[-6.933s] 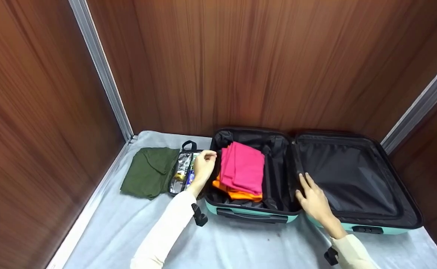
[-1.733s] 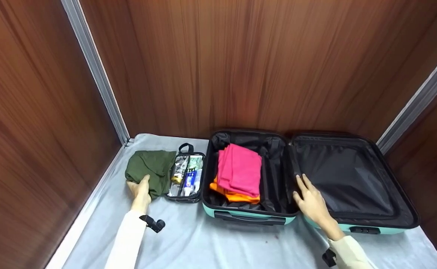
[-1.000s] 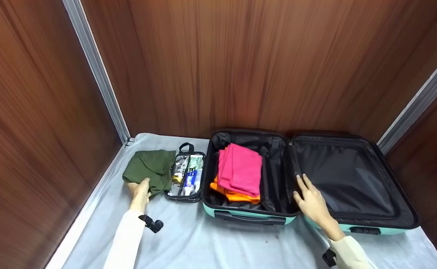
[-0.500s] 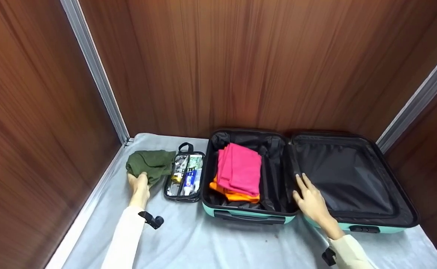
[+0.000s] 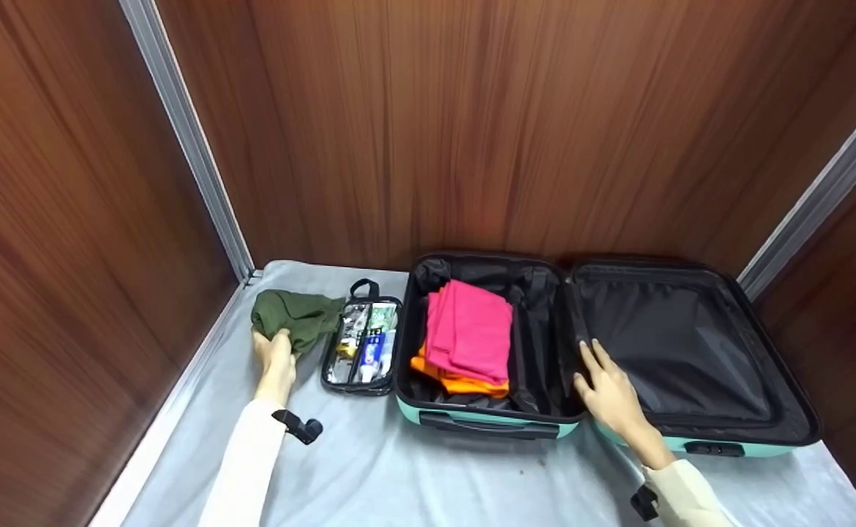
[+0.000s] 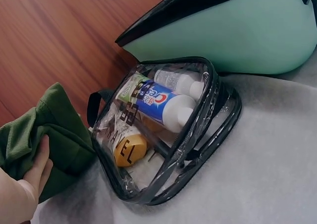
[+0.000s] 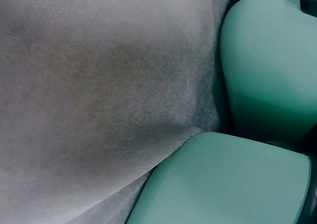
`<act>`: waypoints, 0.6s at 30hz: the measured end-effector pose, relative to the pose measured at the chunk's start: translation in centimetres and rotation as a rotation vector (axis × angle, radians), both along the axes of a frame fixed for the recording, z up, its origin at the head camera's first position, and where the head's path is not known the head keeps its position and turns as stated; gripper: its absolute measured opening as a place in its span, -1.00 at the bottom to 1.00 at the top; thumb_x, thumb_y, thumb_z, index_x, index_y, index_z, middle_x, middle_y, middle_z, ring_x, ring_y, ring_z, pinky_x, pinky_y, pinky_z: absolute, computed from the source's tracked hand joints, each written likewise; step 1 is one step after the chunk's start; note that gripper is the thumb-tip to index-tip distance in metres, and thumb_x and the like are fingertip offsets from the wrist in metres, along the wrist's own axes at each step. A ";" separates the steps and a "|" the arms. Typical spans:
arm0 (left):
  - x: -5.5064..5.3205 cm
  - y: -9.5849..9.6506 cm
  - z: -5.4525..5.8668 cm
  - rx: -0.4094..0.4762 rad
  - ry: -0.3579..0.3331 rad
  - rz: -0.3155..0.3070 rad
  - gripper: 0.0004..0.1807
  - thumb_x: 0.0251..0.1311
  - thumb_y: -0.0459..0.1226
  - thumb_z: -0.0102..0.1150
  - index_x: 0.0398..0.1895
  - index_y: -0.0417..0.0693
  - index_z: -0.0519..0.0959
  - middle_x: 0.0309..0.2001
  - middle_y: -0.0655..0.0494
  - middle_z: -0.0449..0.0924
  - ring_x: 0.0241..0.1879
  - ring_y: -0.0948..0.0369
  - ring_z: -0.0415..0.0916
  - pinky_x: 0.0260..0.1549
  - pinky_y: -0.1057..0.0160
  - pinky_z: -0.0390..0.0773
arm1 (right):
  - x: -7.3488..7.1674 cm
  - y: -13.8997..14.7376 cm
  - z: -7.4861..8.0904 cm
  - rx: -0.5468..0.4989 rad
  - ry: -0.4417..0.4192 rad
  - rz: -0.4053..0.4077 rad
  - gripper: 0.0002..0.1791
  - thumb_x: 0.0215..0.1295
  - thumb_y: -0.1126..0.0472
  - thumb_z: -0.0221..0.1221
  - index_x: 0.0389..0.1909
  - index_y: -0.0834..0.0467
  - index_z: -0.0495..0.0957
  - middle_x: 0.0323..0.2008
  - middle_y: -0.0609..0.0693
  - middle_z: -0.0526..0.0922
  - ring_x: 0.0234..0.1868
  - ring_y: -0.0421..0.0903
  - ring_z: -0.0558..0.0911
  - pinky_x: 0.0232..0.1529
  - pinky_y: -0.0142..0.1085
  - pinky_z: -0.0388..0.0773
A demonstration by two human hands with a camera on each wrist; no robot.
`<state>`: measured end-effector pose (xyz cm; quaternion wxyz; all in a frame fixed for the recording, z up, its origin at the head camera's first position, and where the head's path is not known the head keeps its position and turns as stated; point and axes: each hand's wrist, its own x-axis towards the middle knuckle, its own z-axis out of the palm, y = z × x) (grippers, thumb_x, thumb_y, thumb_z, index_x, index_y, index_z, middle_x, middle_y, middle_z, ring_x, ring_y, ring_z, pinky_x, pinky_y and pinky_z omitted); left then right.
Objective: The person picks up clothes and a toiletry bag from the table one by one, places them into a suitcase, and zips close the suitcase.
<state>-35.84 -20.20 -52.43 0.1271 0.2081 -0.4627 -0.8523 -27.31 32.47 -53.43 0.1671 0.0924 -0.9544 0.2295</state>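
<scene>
My left hand point(image 5: 276, 360) grips the near edge of a dark green folded garment point(image 5: 295, 316), thumb on top and the other fingers hidden beneath. The cloth is bunched and raised at its left side; in the left wrist view the garment point(image 6: 54, 127) drapes beside a clear toiletry bag point(image 6: 166, 147). That bag holds a toothpaste tube point(image 6: 157, 101) and several small bottles. My right hand point(image 5: 613, 395) rests with fingers extended on the inner edge of the open suitcase point(image 5: 488, 423), by the hinge. The right wrist view shows only the mint shell point(image 7: 223, 184) and the sheet, not the hand.
In the suitcase's left half a folded pink garment point(image 5: 472, 333) lies on an orange one point(image 5: 464, 385). The right half point(image 5: 677, 351) has a black lining. Wood-grain panels point(image 5: 428, 132) stand behind and at both sides. A pale sheet point(image 5: 413, 476) covers the surface.
My left hand has moved left from above the toiletry bag to the green garment and taken hold of it. The garment has gone from flat to bunched and raised. My right hand stays put.
</scene>
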 end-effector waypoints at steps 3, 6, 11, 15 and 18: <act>0.0 0.0 0.3 -0.009 0.006 -0.002 -0.16 0.39 -0.51 -0.33 0.59 0.16 -0.37 0.53 -0.16 -0.18 0.39 -0.04 0.08 0.24 0.09 0.32 | 0.1 0.0 0.0 -0.001 -0.007 0.000 -0.36 0.37 0.28 0.12 0.43 0.37 0.22 0.40 0.44 0.18 0.26 0.47 0.33 0.20 0.28 0.28; -0.1 0.0 0.5 -0.003 0.024 0.009 -0.18 0.39 -0.51 -0.33 0.59 0.15 -0.33 0.51 -0.17 -0.13 0.36 -0.03 0.12 0.20 0.12 0.36 | 0.1 0.0 0.0 -0.004 -0.006 0.000 -0.36 0.37 0.28 0.12 0.43 0.37 0.22 0.40 0.44 0.18 0.26 0.47 0.33 0.19 0.28 0.28; -0.2 0.0 0.9 0.022 0.053 0.035 -0.19 0.40 -0.51 -0.30 0.60 0.13 -0.29 0.51 -0.16 -0.09 0.36 -0.03 0.14 0.24 0.12 0.36 | 0.1 0.0 0.0 -0.004 0.005 0.003 -0.36 0.36 0.29 0.13 0.42 0.37 0.23 0.40 0.44 0.19 0.24 0.47 0.35 0.18 0.28 0.30; -0.4 0.1 1.4 0.029 0.064 0.044 -0.16 0.40 -0.51 -0.29 0.60 0.14 -0.34 0.54 -0.13 -0.15 0.39 -0.02 0.10 0.27 0.13 0.33 | 0.1 0.0 0.0 -0.003 0.009 0.001 -0.36 0.36 0.30 0.14 0.42 0.37 0.23 0.40 0.43 0.19 0.23 0.47 0.36 0.16 0.28 0.32; -0.4 0.3 1.8 0.032 0.069 0.048 -0.16 0.41 -0.50 -0.27 0.60 0.16 -0.35 0.52 -0.14 -0.11 0.36 -0.02 0.16 0.25 0.14 0.36 | 0.2 0.0 0.0 -0.004 0.017 0.000 -0.36 0.36 0.30 0.14 0.42 0.37 0.24 0.39 0.43 0.20 0.23 0.47 0.36 0.15 0.29 0.33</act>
